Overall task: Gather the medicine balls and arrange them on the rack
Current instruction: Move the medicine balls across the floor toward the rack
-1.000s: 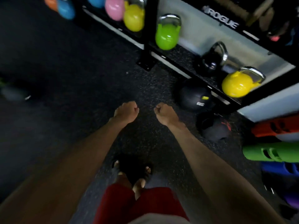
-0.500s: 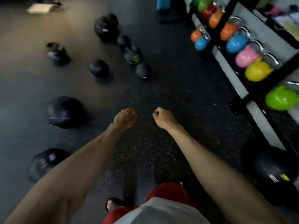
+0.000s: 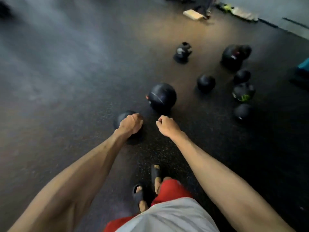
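Dark speckled floor (image 3: 66,81) — black medicine balls (image 3: 162,97) lie scattered on it; 1 pale board (image 3: 194,15) farther off.

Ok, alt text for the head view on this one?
Two empty fists, left hand and right hand, extend over a dark gym floor scattered with black medicine balls. The nearest ball lies partly hidden behind the left hand.

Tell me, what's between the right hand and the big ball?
Nothing. The head view shows only bare dark floor between the right hand and the big ball. The two are apart.
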Available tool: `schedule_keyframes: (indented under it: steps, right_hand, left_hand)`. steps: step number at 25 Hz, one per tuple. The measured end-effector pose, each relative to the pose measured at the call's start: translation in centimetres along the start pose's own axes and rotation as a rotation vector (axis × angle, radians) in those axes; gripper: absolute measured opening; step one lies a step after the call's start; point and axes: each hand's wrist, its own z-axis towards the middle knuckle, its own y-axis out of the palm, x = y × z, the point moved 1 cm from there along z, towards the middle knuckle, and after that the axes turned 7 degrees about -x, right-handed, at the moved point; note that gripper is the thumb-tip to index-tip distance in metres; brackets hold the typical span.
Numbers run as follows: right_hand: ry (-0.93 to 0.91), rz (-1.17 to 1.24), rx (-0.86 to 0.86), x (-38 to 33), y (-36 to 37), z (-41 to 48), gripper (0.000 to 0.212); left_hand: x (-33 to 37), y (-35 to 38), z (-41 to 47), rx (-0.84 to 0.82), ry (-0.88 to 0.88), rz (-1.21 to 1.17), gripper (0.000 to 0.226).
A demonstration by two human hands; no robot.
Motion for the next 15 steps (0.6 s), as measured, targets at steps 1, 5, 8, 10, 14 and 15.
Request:
schedule_keyframes:
  steps: [1,5,8,10,14,15]
  right_hand:
    - [-0.032,-0.022,-0.025,-2.3,1.1,0.8,0.034]
    - [-0.147,-0.11,-0.109,-10.2,5.8,4.5,0.033]
    - [-0.218,-0.192,-0.169,-17.2,10.1,7.7,0.032]
    - [-0.249,-0.199,-0.209,-22.3,12.9,10.2,0.031]
    - [-0.282,-0.206,-0.232,-30.6,17.3,14.9,0.032]
    - [-0.276,-0.207,-0.235,-32.3,18.2,15.6,0.032]
  left_hand:
    - [-2.8,-0.6,-0.4,0.018,-0.044,-0.035,0.037]
    - [-12.4,-3.0,-1.7,0.065,-0.181,-0.131,0.03]
    - [-19.9,-5.1,-1.5,0.086,-0.261,-0.157,0.029]
    - [-25.0,-7.1,-0.4,0.083,-0.308,-0.157,0.028]
    - [-32.8,-11.0,2.1,0.072,-0.348,-0.136,0.028]
    - [-34.3,-11.8,2.6,0.047,-0.351,-0.122,0.028]
